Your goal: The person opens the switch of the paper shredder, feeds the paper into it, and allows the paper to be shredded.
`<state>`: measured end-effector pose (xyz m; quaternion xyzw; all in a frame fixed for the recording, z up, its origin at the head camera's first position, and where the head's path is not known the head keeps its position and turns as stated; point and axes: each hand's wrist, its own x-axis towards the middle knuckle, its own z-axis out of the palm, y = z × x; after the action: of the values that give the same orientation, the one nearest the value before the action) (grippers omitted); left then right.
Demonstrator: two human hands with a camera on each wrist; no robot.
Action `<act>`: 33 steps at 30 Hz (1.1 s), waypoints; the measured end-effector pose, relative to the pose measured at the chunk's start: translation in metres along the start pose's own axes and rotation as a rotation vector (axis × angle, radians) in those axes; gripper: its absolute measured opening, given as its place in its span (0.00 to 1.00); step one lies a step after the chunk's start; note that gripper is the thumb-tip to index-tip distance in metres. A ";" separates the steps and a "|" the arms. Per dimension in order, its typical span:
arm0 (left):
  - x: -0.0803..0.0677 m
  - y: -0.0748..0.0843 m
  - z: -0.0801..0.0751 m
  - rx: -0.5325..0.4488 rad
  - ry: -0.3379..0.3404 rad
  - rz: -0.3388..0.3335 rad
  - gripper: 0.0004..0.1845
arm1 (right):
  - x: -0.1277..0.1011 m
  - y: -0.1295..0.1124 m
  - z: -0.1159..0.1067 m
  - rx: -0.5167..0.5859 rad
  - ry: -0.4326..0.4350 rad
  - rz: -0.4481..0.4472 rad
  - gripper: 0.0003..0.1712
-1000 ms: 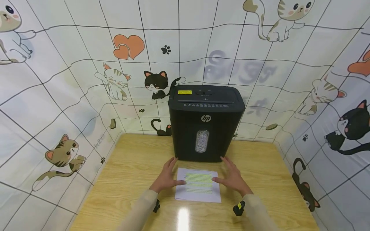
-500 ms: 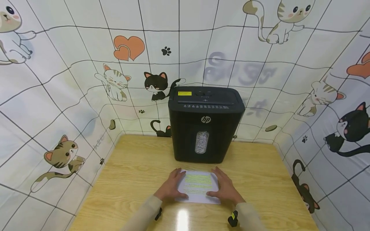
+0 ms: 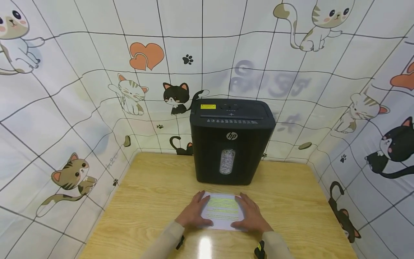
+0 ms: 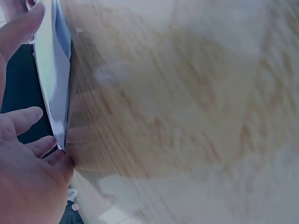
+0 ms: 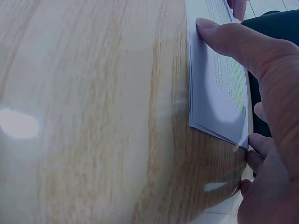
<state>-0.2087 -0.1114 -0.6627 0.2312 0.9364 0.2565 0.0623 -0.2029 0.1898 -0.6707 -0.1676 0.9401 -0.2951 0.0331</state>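
Paper stack: thin sheaf, printed, top page w/ yellow-green highlighted lines. Lay flat on wooden table, just in front of shredder, near front edge, centred between both hands. Corner slightly lifted off tabletop in right wrist view.

Left hand: rested on left edge of stack, thumb over near left corner, fingers lightly curved along the side. Pinched the edge loosely; not a full grasp. Left wrist view: thumb and fingers either side of sheet edge.

Right hand: mirrored on right edge, thumb pressed flat on top page, remaining fingers tucked at the corner. Same light pinch.

Change noted vs. 1 s prior: hands then spread apart, palms open, flanking stack w/o contact. Half a sec. later, closed in onto both side edges. Now settled further onto the paper, thumbs on top. Stack position approx. unchanged. Judged: approach complete, hold being set; lift not yet begun.

Shredder: black, HP logo, upright at back centre of table, apart from stack. Feed slot on top; yellow label at top left. Window in front showed shredded paper inside.

Backdrop: white grid-pattern cloth w/ cartoon cats, hearts, paw prints, on three sides.
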 end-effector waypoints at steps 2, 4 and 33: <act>0.000 0.000 0.000 0.009 0.002 -0.006 0.57 | 0.000 -0.002 -0.001 0.002 -0.003 0.003 0.66; 0.001 0.000 0.001 0.019 0.006 -0.002 0.55 | -0.001 -0.003 -0.001 -0.002 -0.007 0.004 0.66; 0.004 0.006 -0.001 0.083 0.148 0.026 0.33 | -0.002 -0.006 -0.004 -0.002 0.000 0.022 0.65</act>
<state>-0.2099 -0.1055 -0.6592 0.2261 0.9452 0.2347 -0.0199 -0.2005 0.1881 -0.6642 -0.1571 0.9422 -0.2939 0.0362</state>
